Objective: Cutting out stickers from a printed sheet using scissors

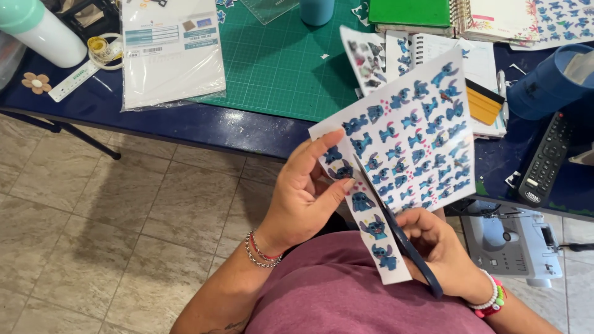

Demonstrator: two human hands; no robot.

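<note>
The left hand (303,192) pinches the sticker sheet's (408,136) near-left strip, held above the lap; the right hand (442,247) grips dark scissors (396,226), blades running up-left along the strip.

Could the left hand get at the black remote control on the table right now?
Probably not readily: the left hand is holding the sticker sheet, and the remote control lies at the far right, beyond the sheet and the right hand with the scissors.

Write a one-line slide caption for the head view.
Left hand holds a sheet of blue cartoon stickers while the right hand cuts a strip with scissors.
</note>
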